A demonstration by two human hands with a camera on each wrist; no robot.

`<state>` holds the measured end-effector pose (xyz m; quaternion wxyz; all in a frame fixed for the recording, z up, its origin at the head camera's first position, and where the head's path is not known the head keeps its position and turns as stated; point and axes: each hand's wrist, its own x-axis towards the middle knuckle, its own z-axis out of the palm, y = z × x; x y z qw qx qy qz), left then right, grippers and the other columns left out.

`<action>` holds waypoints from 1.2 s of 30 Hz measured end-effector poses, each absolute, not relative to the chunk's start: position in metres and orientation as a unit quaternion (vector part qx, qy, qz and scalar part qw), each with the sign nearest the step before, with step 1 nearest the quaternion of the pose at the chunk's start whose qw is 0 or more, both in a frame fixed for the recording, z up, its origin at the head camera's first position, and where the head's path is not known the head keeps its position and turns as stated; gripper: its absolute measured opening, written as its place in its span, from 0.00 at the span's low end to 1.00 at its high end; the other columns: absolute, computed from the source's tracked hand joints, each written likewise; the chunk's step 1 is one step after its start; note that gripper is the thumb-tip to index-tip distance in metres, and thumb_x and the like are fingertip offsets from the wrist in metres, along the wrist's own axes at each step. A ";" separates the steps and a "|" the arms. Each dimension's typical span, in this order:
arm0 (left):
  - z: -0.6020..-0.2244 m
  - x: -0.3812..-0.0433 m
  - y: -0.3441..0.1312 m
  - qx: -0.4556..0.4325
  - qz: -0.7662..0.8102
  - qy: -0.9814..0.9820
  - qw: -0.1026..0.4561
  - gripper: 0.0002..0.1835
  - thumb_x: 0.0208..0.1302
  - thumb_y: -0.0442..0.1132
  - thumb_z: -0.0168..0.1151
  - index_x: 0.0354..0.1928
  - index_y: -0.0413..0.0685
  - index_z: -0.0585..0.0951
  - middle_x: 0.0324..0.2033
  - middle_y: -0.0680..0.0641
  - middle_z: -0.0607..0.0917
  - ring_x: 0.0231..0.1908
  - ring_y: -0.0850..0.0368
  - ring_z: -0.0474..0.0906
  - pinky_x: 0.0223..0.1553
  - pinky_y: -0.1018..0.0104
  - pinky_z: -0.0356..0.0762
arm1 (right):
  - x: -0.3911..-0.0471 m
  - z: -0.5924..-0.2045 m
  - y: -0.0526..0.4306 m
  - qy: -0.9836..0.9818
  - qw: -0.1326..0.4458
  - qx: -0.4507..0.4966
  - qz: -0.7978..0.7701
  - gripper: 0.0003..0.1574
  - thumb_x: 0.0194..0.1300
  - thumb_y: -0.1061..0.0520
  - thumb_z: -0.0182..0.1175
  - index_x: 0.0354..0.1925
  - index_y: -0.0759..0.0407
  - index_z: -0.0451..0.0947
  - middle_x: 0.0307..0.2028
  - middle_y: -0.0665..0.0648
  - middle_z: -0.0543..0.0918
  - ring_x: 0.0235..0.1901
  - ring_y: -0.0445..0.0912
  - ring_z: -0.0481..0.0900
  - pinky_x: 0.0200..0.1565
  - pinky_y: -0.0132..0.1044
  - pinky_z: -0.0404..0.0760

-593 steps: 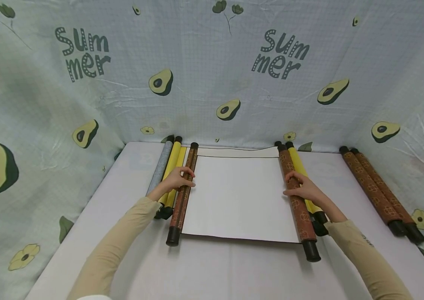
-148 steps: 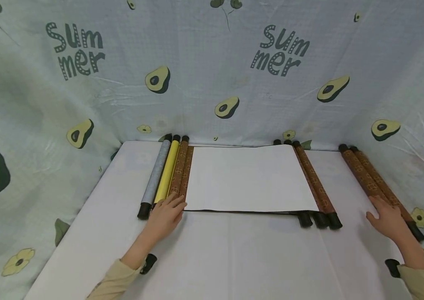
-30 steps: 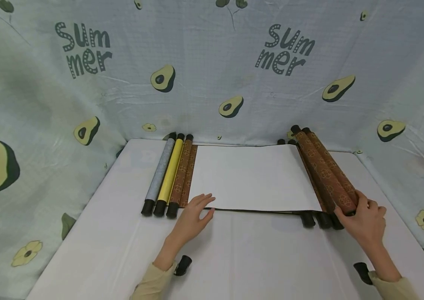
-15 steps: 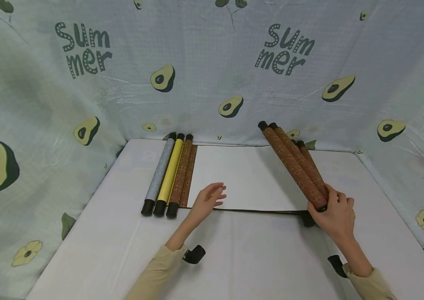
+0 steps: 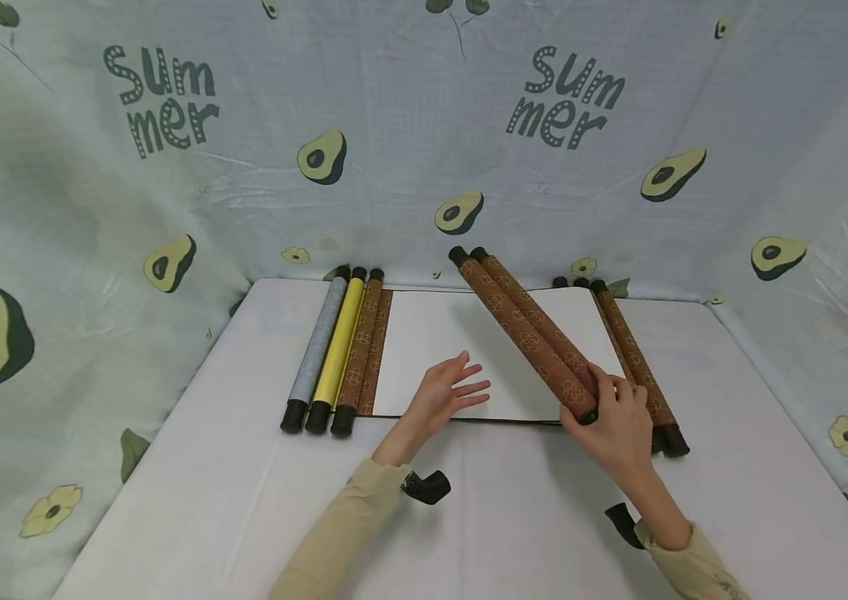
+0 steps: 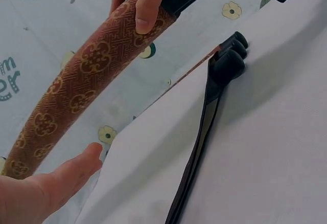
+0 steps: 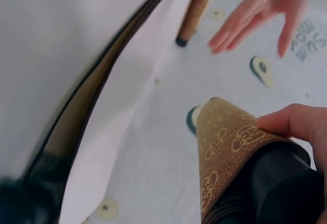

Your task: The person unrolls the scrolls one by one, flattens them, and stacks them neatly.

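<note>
My right hand (image 5: 622, 429) grips the near end of a brown patterned scroll (image 5: 529, 329), rolled from both sides into two parallel rolls with black knobs. The scroll slants up and left above an opened scroll's white sheet (image 5: 416, 350). In the right wrist view the thumb (image 7: 286, 121) presses on the brown cloth by the black knob. My left hand (image 5: 445, 392) is over the sheet's near edge, fingers spread and holding nothing. The left wrist view shows this left hand (image 6: 56, 188) below the raised scroll, apart from it.
Left of the sheet lie a grey roll (image 5: 315, 350), a yellow roll (image 5: 337, 346) and brown rolls (image 5: 360, 350), side by side. More brown rolls (image 5: 637, 367) border its right side. A patterned cloth (image 5: 394, 108) hangs behind the white table (image 5: 506, 533).
The brown scroll, lying at the far right about five seconds ago, has been lifted and carried left over the sheet by my right hand. My left hand has moved right and its fingers have spread.
</note>
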<state>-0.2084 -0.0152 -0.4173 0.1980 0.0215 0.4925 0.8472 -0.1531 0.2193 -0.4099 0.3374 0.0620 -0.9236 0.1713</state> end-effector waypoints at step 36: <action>-0.442 -0.227 -0.018 -0.081 0.874 0.458 0.138 0.27 0.65 0.37 0.50 0.63 0.44 0.55 0.48 0.42 0.70 0.34 0.55 0.75 0.31 0.63 0.75 | -0.142 -0.411 0.178 -0.925 0.029 0.184 0.332 0.38 0.55 0.50 0.62 0.59 0.64 0.63 0.50 0.67 0.72 0.42 0.54 0.75 0.36 0.42 0.75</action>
